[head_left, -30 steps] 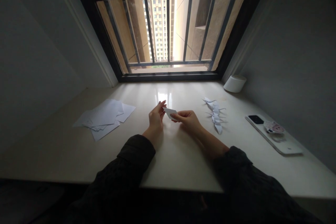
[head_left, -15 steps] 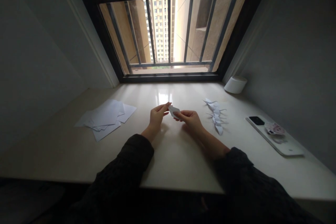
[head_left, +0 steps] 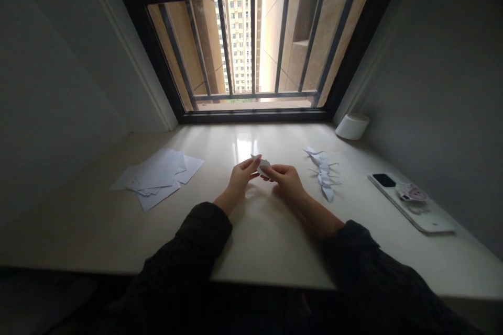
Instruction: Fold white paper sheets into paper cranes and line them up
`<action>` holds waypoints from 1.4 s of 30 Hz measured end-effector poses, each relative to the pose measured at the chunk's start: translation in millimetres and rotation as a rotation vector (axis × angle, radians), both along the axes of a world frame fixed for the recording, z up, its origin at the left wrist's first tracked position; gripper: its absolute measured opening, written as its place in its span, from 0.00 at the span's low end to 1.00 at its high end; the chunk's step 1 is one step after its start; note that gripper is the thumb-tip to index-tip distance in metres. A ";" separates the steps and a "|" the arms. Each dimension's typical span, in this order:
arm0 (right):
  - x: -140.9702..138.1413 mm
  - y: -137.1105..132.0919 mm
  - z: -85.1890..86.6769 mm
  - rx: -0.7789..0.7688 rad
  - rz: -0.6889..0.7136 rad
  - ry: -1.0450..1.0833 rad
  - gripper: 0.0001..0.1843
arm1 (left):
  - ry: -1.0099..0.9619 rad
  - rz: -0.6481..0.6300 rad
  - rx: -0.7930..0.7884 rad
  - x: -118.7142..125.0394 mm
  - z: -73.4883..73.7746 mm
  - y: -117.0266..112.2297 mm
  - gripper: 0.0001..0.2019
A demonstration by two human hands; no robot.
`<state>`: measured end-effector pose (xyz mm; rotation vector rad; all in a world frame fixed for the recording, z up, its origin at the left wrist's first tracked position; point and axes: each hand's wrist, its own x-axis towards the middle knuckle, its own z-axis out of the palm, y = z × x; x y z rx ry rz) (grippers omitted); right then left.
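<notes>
Between my two hands, above the middle of the white counter, is a small piece of folded white paper [head_left: 264,164]. My left hand [head_left: 240,177] pinches its left side, and a pointed tip sticks out past the thumb and fingers. My right hand [head_left: 286,178] grips the right side with the thumb on top. The fingers cover much of the paper, so its full shape is hidden. To the right of my hands lies a row of several folded white paper cranes [head_left: 323,170], close together with thin points sticking out sideways.
A loose pile of white paper sheets [head_left: 157,170] lies on the left of the counter [head_left: 259,241]. At the right are a white phone [head_left: 422,217] with a cartoon grip and, by the wall, a white cylindrical object [head_left: 352,126]. A barred window [head_left: 255,115] closes the back.
My left hand has shifted slightly right, closer to my right hand, and its fingers now sit further over the paper. The right hand stays nearly in place.
</notes>
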<state>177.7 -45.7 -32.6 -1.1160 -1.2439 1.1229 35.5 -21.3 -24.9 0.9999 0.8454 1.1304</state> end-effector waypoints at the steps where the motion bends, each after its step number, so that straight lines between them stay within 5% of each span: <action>1: 0.5 0.4 -0.6 0.003 -0.005 0.005 0.21 | 0.030 -0.043 0.027 0.4 -1.0 -0.7 0.23; 5: 1.2 2.8 -2.8 0.001 0.005 -0.009 0.21 | 0.065 -0.104 0.041 1.5 -2.2 -3.8 0.20; 18: -5.5 0.4 0.3 -0.019 0.055 -0.014 0.21 | -0.078 0.104 -0.095 -3.1 4.2 3.6 0.15; 34: -10.4 0.8 1.6 -0.012 0.096 0.030 0.17 | -0.273 0.184 -0.149 3.0 -0.4 3.6 0.14; 42: -12.1 0.8 -1.8 0.004 0.019 0.004 0.19 | -0.221 0.440 -0.091 -21.4 9.0 18.9 0.15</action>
